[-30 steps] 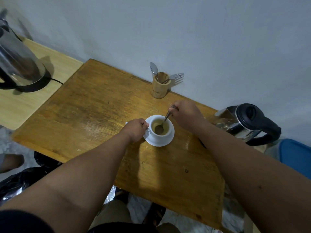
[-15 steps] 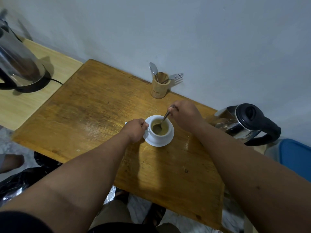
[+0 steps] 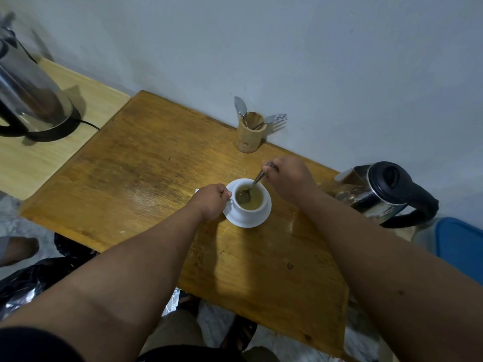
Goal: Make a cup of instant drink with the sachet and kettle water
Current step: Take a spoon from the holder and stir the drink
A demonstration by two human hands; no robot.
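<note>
A white cup [image 3: 257,206] holding light brown drink stands on a white saucer [image 3: 257,220] near the middle of the wooden table [image 3: 136,178]. My left hand [image 3: 210,201] grips the cup's handle on its left side. My right hand [image 3: 290,176] pinches the handle of a metal spoon [image 3: 251,189], whose bowl sits in the drink. A steel kettle with a black lid and handle [image 3: 386,194] stands at the table's right edge, just behind my right forearm. A white corner of paper [image 3: 197,190], perhaps the sachet, peeks out behind my left hand.
A wooden holder [image 3: 249,133] with a spoon and a fork stands by the wall behind the cup. A second steel kettle on a black base [image 3: 28,100] sits on a paler table at far left. A blue object [image 3: 460,244] lies at the right; black bags [image 3: 39,278] on the floor.
The spoon's bowl has shifted a little leftwards inside the cup as my right hand stirs. My left hand stays on the cup's handle.
</note>
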